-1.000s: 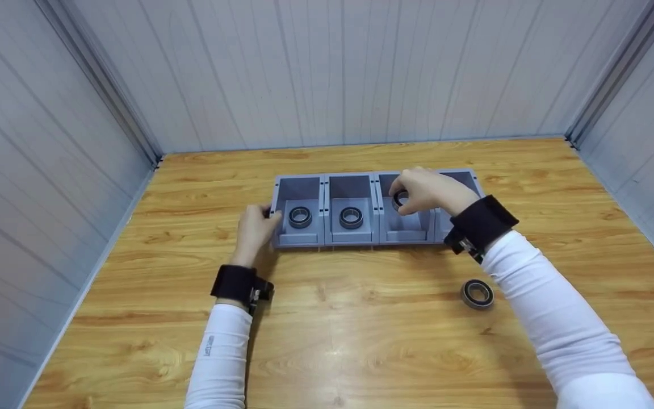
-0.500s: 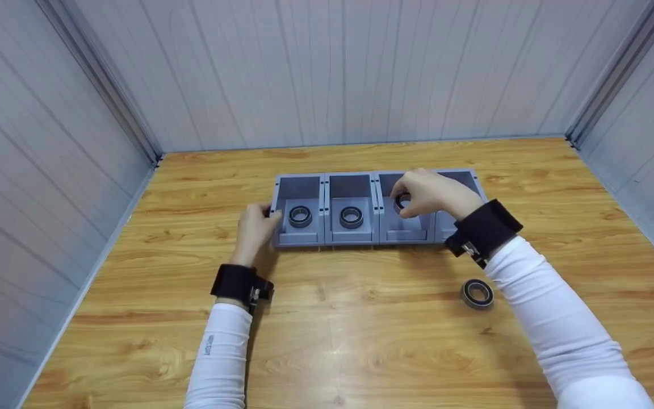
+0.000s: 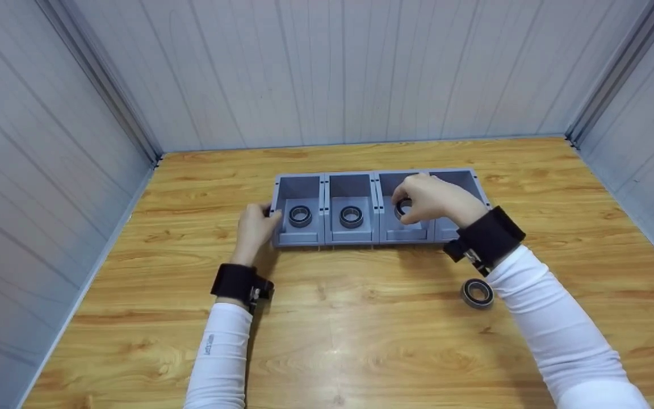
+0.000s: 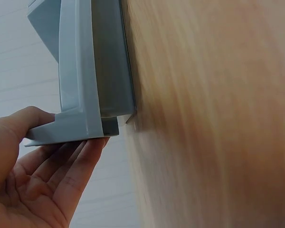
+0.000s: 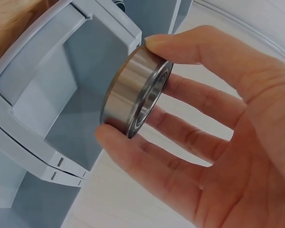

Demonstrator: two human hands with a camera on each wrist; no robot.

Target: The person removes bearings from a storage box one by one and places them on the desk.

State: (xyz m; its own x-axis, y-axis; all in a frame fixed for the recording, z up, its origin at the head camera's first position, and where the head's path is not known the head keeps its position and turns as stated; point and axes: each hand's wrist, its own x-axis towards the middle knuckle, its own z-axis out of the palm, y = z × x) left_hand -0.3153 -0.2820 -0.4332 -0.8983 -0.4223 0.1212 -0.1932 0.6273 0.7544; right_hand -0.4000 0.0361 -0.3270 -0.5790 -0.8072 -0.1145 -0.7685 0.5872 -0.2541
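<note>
My right hand [image 3: 432, 199] holds a ball bearing [image 5: 126, 92] between thumb and fingertips, over the third compartment from the left of a grey bin row [image 3: 349, 238]. In the right wrist view the bearing is tilted, with its steel outer ring and dark face showing. At the row's left end, my left hand [image 3: 255, 230] pinches the side wall [image 4: 69, 128], thumb on one side and fingers on the other. Two more bearings lie flat in the row: a left bearing [image 3: 300, 225] in the first compartment and another bearing [image 3: 351, 225] in the second.
One loose bearing [image 3: 468, 296] lies on the wooden table [image 3: 327, 329], beside my right forearm. My right hand and wrist partly cover the rightmost compartment [image 3: 455, 180]. Pale panel walls [image 3: 338, 74] enclose the table at the back and both sides.
The right hand has lowered slightly, shifting a little to the right and nearer to me with the bearing still in its fingers. The left hand and the bin row stay in place.
</note>
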